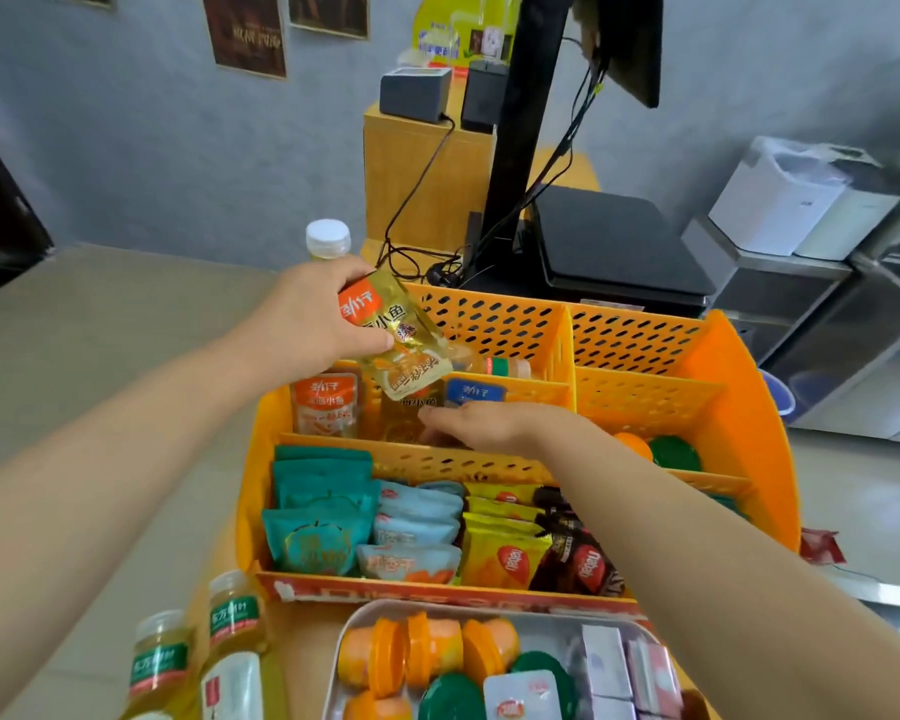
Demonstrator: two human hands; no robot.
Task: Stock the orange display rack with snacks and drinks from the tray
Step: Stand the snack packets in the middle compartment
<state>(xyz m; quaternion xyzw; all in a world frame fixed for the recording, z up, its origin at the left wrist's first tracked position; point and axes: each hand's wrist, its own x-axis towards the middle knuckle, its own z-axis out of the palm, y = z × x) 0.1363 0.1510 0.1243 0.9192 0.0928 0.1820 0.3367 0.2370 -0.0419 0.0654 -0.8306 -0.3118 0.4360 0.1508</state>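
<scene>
Nearest you, the metal tray (357, 631) carries orange-lidded jelly cups (417, 652), green-lidded cups (539, 667), a sealed white cup (523, 696) and small pale boxes (606, 662). Left of it stand tea bottles (232, 623) with green labels. Beyond the tray sits the orange display rack (739, 387), its front row packed with teal packets (315, 511), light-blue packets (417, 532), yellow Nabati packs (505, 548) and dark Nabati packs (575, 558).

Your left hand (307, 319) is raised over the rack's middle-left compartment, thumb and fingers pinching a gold fish-snack pouch (393, 340) by its top, the pouch tilted above the compartment. Below it an orange pouch (326, 402) and a blue pouch (476, 393) stand upright in that row.

Your right hand (484, 423) reaches into the same compartment, fingers straight and together, lying against the pouches there. A bottle (484, 363) lies on its side in the back-left compartment; another with a white cap (328, 239) stands behind your left hand. In the middle-right compartment sit an orange cup (632, 444) and a green cup (674, 452).
</scene>
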